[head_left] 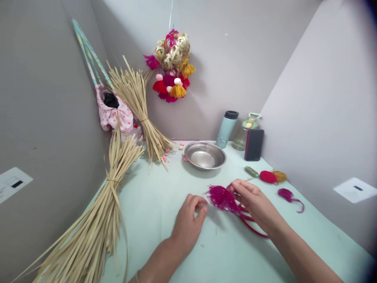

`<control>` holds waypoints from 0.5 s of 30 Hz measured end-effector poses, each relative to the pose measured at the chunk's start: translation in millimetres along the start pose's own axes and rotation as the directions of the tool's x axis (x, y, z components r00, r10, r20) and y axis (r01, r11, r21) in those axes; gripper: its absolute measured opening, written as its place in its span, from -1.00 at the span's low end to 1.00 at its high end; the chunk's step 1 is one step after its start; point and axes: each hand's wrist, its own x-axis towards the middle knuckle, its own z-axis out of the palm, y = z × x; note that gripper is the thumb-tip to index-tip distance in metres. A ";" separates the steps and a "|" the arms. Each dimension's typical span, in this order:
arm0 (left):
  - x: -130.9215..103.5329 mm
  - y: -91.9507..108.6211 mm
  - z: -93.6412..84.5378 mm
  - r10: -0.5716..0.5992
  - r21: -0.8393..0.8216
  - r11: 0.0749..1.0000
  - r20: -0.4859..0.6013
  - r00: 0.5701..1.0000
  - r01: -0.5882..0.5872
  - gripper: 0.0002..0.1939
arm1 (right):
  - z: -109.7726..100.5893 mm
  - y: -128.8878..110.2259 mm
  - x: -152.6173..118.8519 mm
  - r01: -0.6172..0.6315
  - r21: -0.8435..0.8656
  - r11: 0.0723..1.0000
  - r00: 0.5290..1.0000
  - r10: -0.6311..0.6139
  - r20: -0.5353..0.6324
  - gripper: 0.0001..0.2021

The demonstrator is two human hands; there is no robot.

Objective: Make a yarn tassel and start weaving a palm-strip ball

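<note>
My right hand (250, 198) pinches a magenta yarn tassel (222, 198) between thumb and fingers, and its loose strands spread out to the left. Under that hand, red loops (250, 226) that look like scissors handles rest on the table, partly hidden. My left hand (190, 218) is just left of the tassel without touching it. Its fingers are curled, with a gap between thumb and forefinger and nothing visible in it.
Bundles of dry straw strips (100, 204) lie at left. A steel bowl (205, 156) stands at the back, near a blue tumbler (226, 129), a bottle (243, 135) and a phone (254, 145). Yarn balls (268, 177) lie right. A tasselled ornament (173, 65) hangs behind.
</note>
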 end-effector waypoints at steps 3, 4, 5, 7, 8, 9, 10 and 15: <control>-1.5 1.8 -0.2 0.150 0.069 0.988 -0.165 0.975 -0.140 -0.66 | 6.8 0.1 -4.4 0.132 -0.248 0.960 0.990 -0.116 0.076 -0.68; -2.7 3.6 0.0 0.219 0.095 0.974 -0.143 0.965 -0.207 -0.59 | 11.3 1.1 -7.2 0.185 -0.311 0.932 0.978 -0.142 0.155 -0.69; -4.2 5.4 0.6 0.292 0.118 0.952 -0.076 0.953 -0.282 -0.54 | 16.2 2.4 -10.2 0.236 -0.356 0.904 0.957 -0.154 0.244 -0.72; -7.6 7.7 2.7 0.388 0.133 0.905 0.132 0.912 -0.404 -0.45 | 25.1 5.3 -16.1 0.328 -0.415 0.849 0.906 -0.159 0.391 -0.74; -9.2 8.0 4.1 0.397 0.127 0.893 0.230 0.889 -0.432 -0.40 | 28.2 6.3 -18.5 0.356 -0.434 0.828 0.887 -0.153 0.435 -0.73; -10.5 8.0 5.3 0.380 0.119 0.894 0.305 0.873 -0.431 -0.36 | 30.1 6.8 -20.4 0.369 -0.445 0.816 0.876 -0.146 0.459 -0.71; -11.4 7.8 6.2 0.343 0.114 0.908 0.347 0.873 -0.402 -0.33 | 30.8 6.6 -21.7 0.371 -0.446 0.814 0.872 -0.140 0.469 -0.70; -10.4 14.0 2.5 0.034 0.061 0.996 0.380 0.924 -0.061 -0.55 | 23.8 0.2 -20.1 0.292 -0.347 0.891 0.899 -0.133 0.417 -0.69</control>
